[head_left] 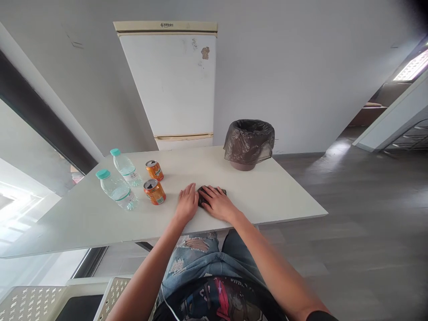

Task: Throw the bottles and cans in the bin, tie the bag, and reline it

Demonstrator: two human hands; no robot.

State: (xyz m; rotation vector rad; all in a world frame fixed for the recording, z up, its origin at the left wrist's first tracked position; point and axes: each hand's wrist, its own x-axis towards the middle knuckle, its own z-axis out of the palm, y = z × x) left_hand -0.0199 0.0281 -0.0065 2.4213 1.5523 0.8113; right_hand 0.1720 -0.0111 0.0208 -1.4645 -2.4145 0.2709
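My right hand (219, 205) lies flat with fingers spread on a small dark folded piece (201, 200); I cannot tell whether it is cloth or plastic bag. Most of that piece is hidden under the palm. Beside it, my left hand (187, 201) rests on the white table (267, 196), fingers stretched out, its thumb side close to the dark piece's left edge. Left of my hands stand two opened orange drink cans, a nearer can (154, 192) and a farther can (154, 170).
Two clear bottles with teal caps, a nearer bottle (117, 191) and a farther bottle (126, 168), stand upright left of the cans. A brown bin (247, 145) lined with a black bag stands at the table's back right. Behind the table is a white fridge (177, 84).
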